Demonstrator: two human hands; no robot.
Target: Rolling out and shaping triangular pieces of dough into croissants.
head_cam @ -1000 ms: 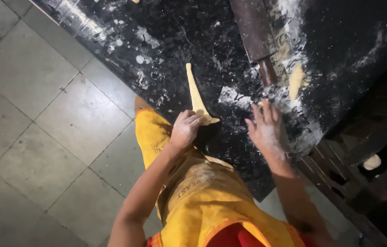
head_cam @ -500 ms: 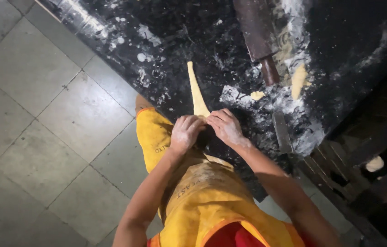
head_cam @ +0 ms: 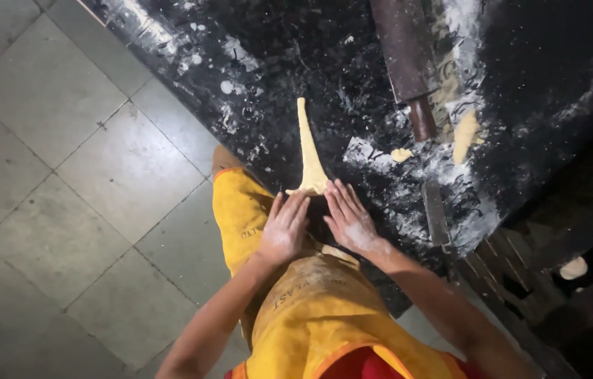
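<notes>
Now both hands, left [head_cam: 284, 228] and right [head_cam: 350, 223], lie open and flat together at the dough's [head_cam: 308, 156] wide end, the right having come in from the desk [head_cam: 296, 63].

Yellow apron [head_cam: 324, 316] w/ orange trim, red shirt [head_cam: 359, 365].

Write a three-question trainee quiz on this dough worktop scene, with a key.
1. True or false: both hands lie flat at the wide end of the dough strip.
2. What lies nearer the rolling pin: A) the small dough scraps, B) the yellow apron?
3. What powder streaks the dark worktop?

Key: 1. True: left hand and right hand flank it. 2. A. 3. White powder, likely flour.
</notes>
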